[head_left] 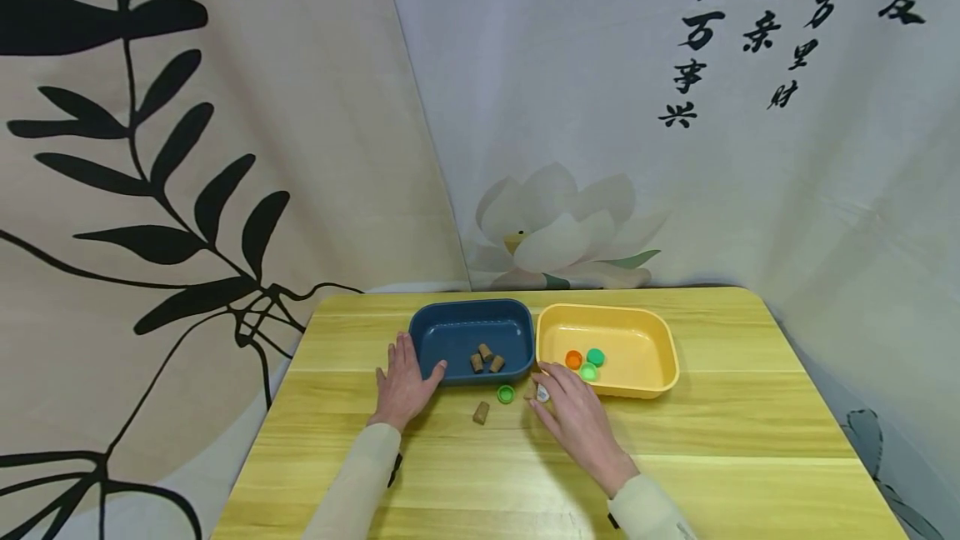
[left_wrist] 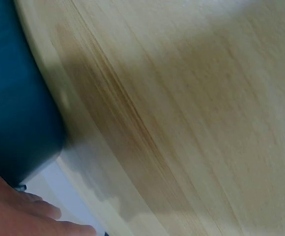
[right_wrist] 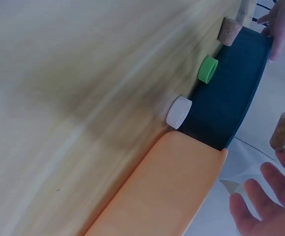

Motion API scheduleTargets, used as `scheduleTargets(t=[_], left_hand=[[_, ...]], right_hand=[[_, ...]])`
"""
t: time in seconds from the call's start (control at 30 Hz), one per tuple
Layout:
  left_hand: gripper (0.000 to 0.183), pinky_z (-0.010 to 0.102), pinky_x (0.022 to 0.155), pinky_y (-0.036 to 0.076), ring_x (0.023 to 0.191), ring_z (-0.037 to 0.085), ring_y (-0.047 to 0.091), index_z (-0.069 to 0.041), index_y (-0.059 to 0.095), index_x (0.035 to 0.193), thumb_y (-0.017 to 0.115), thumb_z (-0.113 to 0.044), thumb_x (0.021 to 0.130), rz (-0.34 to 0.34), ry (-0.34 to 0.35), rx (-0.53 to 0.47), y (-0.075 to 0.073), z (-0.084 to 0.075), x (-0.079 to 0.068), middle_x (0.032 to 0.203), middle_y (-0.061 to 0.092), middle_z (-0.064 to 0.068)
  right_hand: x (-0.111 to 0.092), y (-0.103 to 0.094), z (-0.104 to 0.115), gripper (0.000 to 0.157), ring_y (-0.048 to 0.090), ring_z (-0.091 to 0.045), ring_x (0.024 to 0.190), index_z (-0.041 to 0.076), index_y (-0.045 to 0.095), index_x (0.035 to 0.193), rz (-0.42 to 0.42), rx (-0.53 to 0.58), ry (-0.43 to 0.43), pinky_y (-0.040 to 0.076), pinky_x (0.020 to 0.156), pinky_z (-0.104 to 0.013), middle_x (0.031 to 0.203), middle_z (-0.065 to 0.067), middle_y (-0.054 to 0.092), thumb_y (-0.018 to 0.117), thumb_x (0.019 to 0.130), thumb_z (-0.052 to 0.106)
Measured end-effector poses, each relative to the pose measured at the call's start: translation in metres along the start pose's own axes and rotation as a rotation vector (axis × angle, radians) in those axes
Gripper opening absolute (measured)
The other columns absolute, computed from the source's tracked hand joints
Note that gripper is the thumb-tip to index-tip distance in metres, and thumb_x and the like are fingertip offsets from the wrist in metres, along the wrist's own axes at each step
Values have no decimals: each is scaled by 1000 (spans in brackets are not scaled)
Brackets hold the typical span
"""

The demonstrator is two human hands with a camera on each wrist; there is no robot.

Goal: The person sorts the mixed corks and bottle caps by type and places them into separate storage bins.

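My right hand (head_left: 576, 415) pinches a cork (right_wrist: 281, 132) between thumb and index finger, in front of the gap between the two trays; its other fingers are spread in the right wrist view. Just under this hand a white bottle cap (right_wrist: 179, 112) lies on the table. My left hand (head_left: 402, 382) rests with extended fingers along the left end of the blue tray (head_left: 471, 309), thumb at its near rim. Several corks (head_left: 486, 352) lie inside that tray. In front of it are a green cap (head_left: 506, 394) and another cork (head_left: 481, 413).
To the right of the blue tray stands a yellow tray (head_left: 652, 357) holding an orange cap (head_left: 573, 359), a dark green cap (head_left: 596, 357) and a light green cap (head_left: 588, 372). The wooden table (head_left: 735, 440) ends behind the trays at a printed curtain (head_left: 570, 107).
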State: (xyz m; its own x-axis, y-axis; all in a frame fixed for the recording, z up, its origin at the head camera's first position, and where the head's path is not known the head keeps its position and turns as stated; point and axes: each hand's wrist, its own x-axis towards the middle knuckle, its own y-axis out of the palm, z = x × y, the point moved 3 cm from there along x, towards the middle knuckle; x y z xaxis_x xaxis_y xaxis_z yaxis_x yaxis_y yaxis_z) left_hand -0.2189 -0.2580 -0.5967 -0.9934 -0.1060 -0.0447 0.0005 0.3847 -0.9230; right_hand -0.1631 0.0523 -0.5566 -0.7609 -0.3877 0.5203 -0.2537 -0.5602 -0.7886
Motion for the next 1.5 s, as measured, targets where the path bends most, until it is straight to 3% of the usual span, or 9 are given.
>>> scheduleTargets(t=[0.27,0.47,0.83,1.17,1.5], left_hand=[[104,69,106,11,146,35,2,-4,-2,155,37,-74,89,9,-1,-4,0,1,-1,161,-4,14],[105,68,107,13,146,36,3,-3,-2,155,37,-75,88,15,-3,-15,1,1,0,161,-5,13],[104,67,107,17,145,38,5,-3,0,155,38,-74,89,0,3,-20,0,0,0,161,-1,15],[103,68,106,16,145,38,6,-3,1,155,41,-71,89,1,-1,-29,-1,1,0,161,1,15],[103,69,105,17,145,39,8,-2,2,155,43,-70,89,-10,8,-31,0,3,1,161,2,15]], right_hand=[[22,6,3,42,50,-29,124,8,64,122,-30,3,20,46,94,-49,135,-12,54,73,87,29],[39,12,5,40,46,-29,128,10,63,124,-11,-8,52,43,98,-50,138,-9,52,67,92,34],[69,27,3,38,46,-31,127,9,65,122,36,-65,86,41,99,-50,136,-10,53,68,92,32],[83,47,-3,34,50,-34,121,9,68,113,96,-138,167,41,98,-51,129,-12,57,70,89,34],[81,67,-8,35,44,-35,128,12,70,110,153,-218,234,34,102,-59,129,-10,58,72,87,39]])
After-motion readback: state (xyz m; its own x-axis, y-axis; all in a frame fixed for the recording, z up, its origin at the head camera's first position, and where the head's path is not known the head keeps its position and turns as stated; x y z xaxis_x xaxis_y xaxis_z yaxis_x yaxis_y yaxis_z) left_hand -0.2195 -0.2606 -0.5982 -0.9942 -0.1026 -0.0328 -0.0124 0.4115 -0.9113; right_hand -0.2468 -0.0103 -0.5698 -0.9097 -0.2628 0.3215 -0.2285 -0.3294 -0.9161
